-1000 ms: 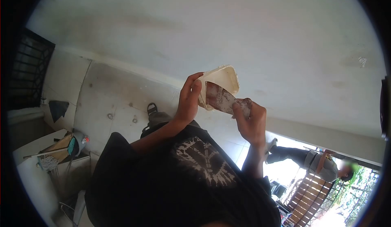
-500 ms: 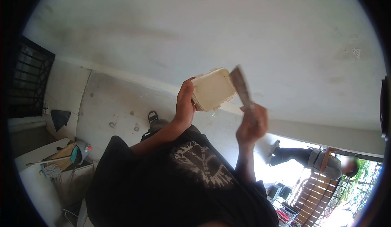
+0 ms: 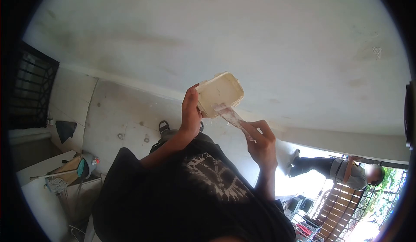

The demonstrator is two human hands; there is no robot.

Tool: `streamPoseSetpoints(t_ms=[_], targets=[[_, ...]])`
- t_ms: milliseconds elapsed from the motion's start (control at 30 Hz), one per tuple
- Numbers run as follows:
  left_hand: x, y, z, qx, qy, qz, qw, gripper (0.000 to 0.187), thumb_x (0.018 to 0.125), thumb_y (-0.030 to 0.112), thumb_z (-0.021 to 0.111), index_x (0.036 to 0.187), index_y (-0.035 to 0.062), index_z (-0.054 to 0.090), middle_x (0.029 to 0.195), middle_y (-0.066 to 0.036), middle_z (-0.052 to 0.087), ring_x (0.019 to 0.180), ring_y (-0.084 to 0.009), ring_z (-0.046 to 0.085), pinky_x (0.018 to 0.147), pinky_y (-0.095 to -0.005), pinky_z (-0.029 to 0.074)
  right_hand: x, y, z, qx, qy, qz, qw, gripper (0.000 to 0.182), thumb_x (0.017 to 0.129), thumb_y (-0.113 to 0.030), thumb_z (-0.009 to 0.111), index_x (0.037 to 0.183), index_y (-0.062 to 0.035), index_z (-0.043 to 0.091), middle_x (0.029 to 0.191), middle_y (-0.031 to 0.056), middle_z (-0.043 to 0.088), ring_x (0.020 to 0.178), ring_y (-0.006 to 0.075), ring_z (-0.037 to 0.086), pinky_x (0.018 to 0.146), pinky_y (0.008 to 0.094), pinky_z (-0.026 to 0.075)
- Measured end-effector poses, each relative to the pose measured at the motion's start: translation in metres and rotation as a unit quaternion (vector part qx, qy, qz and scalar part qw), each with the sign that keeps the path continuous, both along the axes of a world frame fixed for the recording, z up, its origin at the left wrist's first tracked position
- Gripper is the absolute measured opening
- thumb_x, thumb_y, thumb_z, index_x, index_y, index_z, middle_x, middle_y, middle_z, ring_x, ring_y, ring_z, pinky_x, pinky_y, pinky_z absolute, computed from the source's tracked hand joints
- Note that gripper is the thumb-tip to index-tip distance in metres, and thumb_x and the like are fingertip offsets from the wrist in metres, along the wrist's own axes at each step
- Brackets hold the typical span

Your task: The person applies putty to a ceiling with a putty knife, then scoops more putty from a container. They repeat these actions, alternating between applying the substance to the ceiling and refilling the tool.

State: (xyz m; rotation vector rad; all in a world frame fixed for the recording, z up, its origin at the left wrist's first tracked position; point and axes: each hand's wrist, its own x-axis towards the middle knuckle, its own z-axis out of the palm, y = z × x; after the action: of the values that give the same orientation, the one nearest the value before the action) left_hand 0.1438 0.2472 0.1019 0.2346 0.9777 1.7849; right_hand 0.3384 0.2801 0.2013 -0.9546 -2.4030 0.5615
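My left hand (image 3: 190, 112) grips a shallow cream plastic container (image 3: 220, 90) by its near left side, fingers behind and thumb along the rim. The container is tilted so its pale inside faces me. In my right hand (image 3: 261, 142) is a putty knife (image 3: 234, 119), its blade smeared with whitish material. The blade tip overlaps the container's lower edge, close to the left hand's fingers. Most of the knife's handle is hidden inside my right hand.
A pale wall (image 3: 242, 29) with a rough patch (image 3: 377, 52) rises ahead. Another person (image 3: 346, 172) stands at the right near a slatted wooden panel (image 3: 340, 203). At the lower left a bucket (image 3: 89, 164) and a mop head (image 3: 56, 184) sit by a dark barred window (image 3: 34, 86).
My right hand has turned and lowered the putty knife from beside the container's right edge to its lower edge. My left hand and the container have shifted slightly left.
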Motion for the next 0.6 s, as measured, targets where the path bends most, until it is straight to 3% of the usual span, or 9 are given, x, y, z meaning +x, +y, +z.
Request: streamPoseSetpoints(t_ms=[133, 167, 200, 267, 333, 400, 433, 500, 600], targets=[[-0.005, -0.004, 0.003, 0.001, -0.024, -0.010, 1.000, 0.055, 0.100, 0.047, 0.038, 0.134, 0.0032, 0.039, 0.125, -0.011, 0.051, 0.113, -0.0206, 0.056, 0.087, -0.0368, 0.053, 0.003, 0.005, 0.004, -0.055, 0.075, -0.044, 0.995, 0.025, 0.078, 0.008, 0.066, 0.098, -0.0052, 0.072, 0.077, 0.0101, 0.061, 0.065, 0.0179, 0.058, 0.055, 0.0275, 0.045], [-0.005, -0.004, 0.002, 0.013, -0.032, -0.011, 0.999, 0.054, 0.101, 0.046, 0.038, 0.134, 0.0038, 0.038, 0.126, -0.011, 0.051, 0.115, -0.0206, 0.054, 0.091, -0.0373, 0.050, 0.003, 0.006, 0.005, -0.073, 0.087, -0.067, 0.991, 0.009, 0.086, -0.001, 0.065, 0.093, 0.0008, 0.069, 0.074, 0.0079, 0.060, 0.063, 0.0147, 0.054, 0.058, 0.0252, 0.041], [-0.006, -0.004, 0.001, 0.026, -0.040, -0.012, 0.999, 0.053, 0.101, 0.046, 0.038, 0.135, 0.0044, 0.038, 0.127, -0.011, 0.050, 0.118, -0.0207, 0.052, 0.094, -0.0379, 0.048, 0.007, 0.006, -0.002, -0.069, 0.091, -0.070, 0.991, 0.009, 0.086, -0.001, 0.065, 0.093, 0.0008, 0.069, 0.074, 0.0079, 0.060, 0.063, 0.0147, 0.054, 0.058, 0.0252, 0.041], [-0.005, -0.006, 0.000, 0.040, -0.045, -0.015, 0.998, 0.053, 0.101, 0.045, 0.038, 0.135, 0.0049, 0.038, 0.128, -0.010, 0.050, 0.120, -0.0205, 0.050, 0.096, -0.0381, 0.046, 0.019, 0.007, -0.022, -0.265, 0.255, -0.147, 0.918, 0.015, 0.091, -0.010, 0.062, 0.087, 0.0042, 0.066, 0.076, 0.0055, 0.060, 0.066, 0.0127, 0.054, 0.061, 0.0250, 0.041], [-0.007, -0.005, -0.002, 0.064, -0.048, -0.024, 0.997, 0.052, 0.101, 0.045, 0.039, 0.135, 0.0053, 0.039, 0.128, -0.009, 0.050, 0.122, -0.0204, 0.049, 0.098, -0.0384, 0.044, 0.013, 0.006, -0.020, -0.262, 0.289, -0.167, 0.906, 0.018, 0.094, -0.012, 0.058, 0.087, 0.0051, 0.062, 0.079, 0.0050, 0.060, 0.071, 0.0123, 0.054, 0.063, 0.0265, 0.041], [-0.008, -0.005, -0.006, 0.060, -0.058, -0.025, 0.996, 0.053, 0.100, 0.044, 0.041, 0.136, 0.0056, 0.039, 0.130, -0.008, 0.050, 0.123, -0.0207, 0.048, 0.098, -0.0382, 0.044, 0.007, 0.010, -0.020, -0.332, 0.502, -0.169, 0.781, 0.014, 0.094, -0.009, 0.056, 0.091, 0.0039, 0.062, 0.076, 0.0040, 0.059, 0.064, 0.0100, 0.049, 0.059, 0.0275, 0.040], [-0.009, -0.006, -0.007, 0.059, -0.075, -0.026, 0.995, 0.053, 0.100, 0.044, 0.041, 0.136, 0.0059, 0.040, 0.132, -0.009, 0.049, 0.122, -0.0215, 0.048, 0.098, -0.0385, 0.044, 0.006, 0.013, -0.017, -0.314, 0.516, -0.172, 0.778, 0.014, 0.094, -0.009, 0.056, 0.091, 0.0039, 0.062, 0.076, 0.0040, 0.059, 0.064, 0.0100, 0.049, 0.059, 0.0275, 0.040], [-0.012, -0.007, -0.021, 0.059, -0.089, -0.036, 0.994, 0.054, 0.100, 0.045, 0.040, 0.137, 0.0062, 0.040, 0.134, -0.011, 0.049, 0.122, -0.0237, 0.049, 0.099, -0.0398, 0.044, 0.007, 0.023, -0.005, -0.375, 0.624, -0.153, 0.668, 0.015, 0.095, -0.010, 0.053, 0.093, 0.0039, 0.058, 0.081, 0.0074, 0.059, 0.069, 0.0138, 0.052, 0.063, 0.0308, 0.042], [-0.018, -0.012, -0.019, 0.064, -0.070, -0.043, 0.995, 0.056, 0.100, 0.047, 0.038, 0.137, 0.0064, 0.040, 0.135, -0.011, 0.049, 0.121, -0.0271, 0.051, 0.096, -0.0432, 0.045, 0.016, 0.050, 0.006, -0.216, 0.652, -0.135, 0.714, 0.013, 0.096, -0.006, 0.050, 0.090, 0.0026, 0.057, 0.082, 0.0076, 0.059, 0.067, 0.0140, 0.051, 0.064, 0.0316, 0.043]])
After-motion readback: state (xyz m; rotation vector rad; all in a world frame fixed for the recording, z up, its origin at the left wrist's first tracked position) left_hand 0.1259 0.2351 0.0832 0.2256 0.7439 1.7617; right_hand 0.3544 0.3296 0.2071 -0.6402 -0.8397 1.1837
